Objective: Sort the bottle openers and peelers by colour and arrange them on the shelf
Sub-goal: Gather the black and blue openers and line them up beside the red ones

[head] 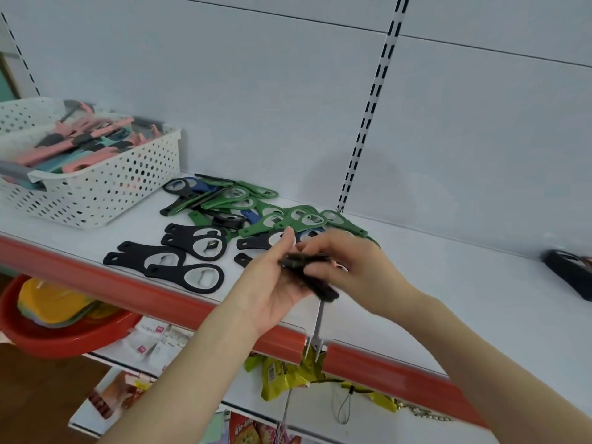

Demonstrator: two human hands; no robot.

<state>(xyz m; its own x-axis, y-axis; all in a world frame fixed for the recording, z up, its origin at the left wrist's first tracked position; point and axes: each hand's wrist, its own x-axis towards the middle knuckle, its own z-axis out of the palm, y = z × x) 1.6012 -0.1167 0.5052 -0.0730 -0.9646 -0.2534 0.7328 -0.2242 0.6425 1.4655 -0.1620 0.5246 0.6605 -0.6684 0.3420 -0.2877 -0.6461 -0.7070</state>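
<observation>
At frame centre the left hand (272,286) cups a stack of black openers (307,261) and the right hand (352,267) pinches its top. They are held near the shelf (448,299) front edge, so a loose grip could spill them off it or into the mixed pile (256,205) behind. Peelers (64,145) wait in the basket (105,169), upper left

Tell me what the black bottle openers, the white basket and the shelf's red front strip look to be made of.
The black bottle openers: matte black plastic bodies, it seems, with a dull silvery metal-looking insert in the ring. The white basket: moulded plastic, glossy, judging by its even rows of holes. The red front strip: probably glossy plastic; a bright highlight runs along it.
</observation>
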